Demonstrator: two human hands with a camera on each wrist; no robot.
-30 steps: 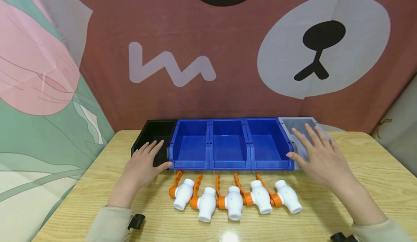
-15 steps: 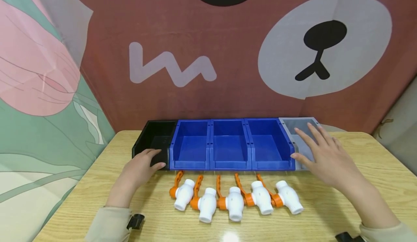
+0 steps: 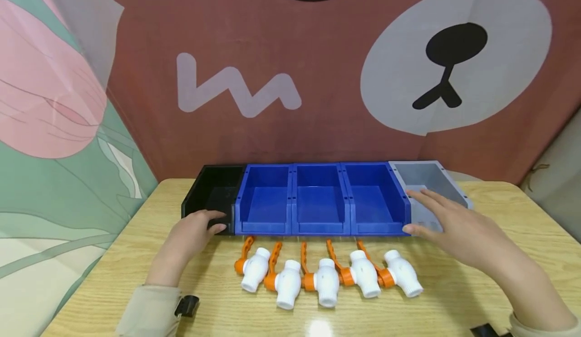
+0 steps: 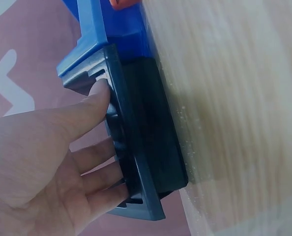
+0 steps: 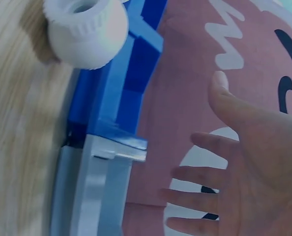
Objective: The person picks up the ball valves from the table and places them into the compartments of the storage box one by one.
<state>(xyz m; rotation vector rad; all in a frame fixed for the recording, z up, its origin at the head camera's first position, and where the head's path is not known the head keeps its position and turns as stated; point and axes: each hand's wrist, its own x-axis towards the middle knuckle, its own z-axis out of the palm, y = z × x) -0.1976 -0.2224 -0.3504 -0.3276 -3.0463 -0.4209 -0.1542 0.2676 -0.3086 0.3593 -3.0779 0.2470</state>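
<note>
My left hand is at the front of the black bin. In the left wrist view, the thumb and fingers of this hand reach the front rim of the black bin; whether they press on it I cannot tell. My right hand hovers over the front of the grey bin, its fingers extended and holding nothing. The right wrist view shows that hand apart from the grey bin. Several white ball valves with orange handles lie in a row before the bins.
Between the black and grey bins stand three blue bins, side by side on the wooden table. Behind them hangs a brown cloth with a bear print. A green and pink floral cloth hangs at the left.
My left hand has drawn back slightly to the black bin's front, its fingers bending more. My right hand has lowered and its fingers have come closer together. The valves and bins stay put.
</note>
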